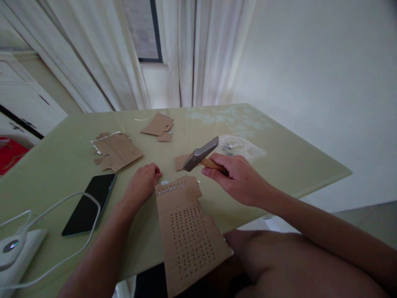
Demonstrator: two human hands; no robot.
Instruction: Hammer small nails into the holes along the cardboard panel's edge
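The right hand (238,176) is closed around the wooden handle of a hammer (201,155), whose grey metal head is raised just above the table (56,165) and tilted toward the far left. Below it lies a strip of perforated cardboard (187,231) with a row of small pale studs along its top edge; its near end hangs over the table's front edge. The left hand (142,184) rests curled on the table, fingertips pinched together right at the top left corner of that cardboard — what they pinch is too small to make out.

Further left lie a black phone (88,203), face up, and a white cable (56,231). Behind sit 2 more cardboard pieces (116,151) and a clear plastic bag (242,147).
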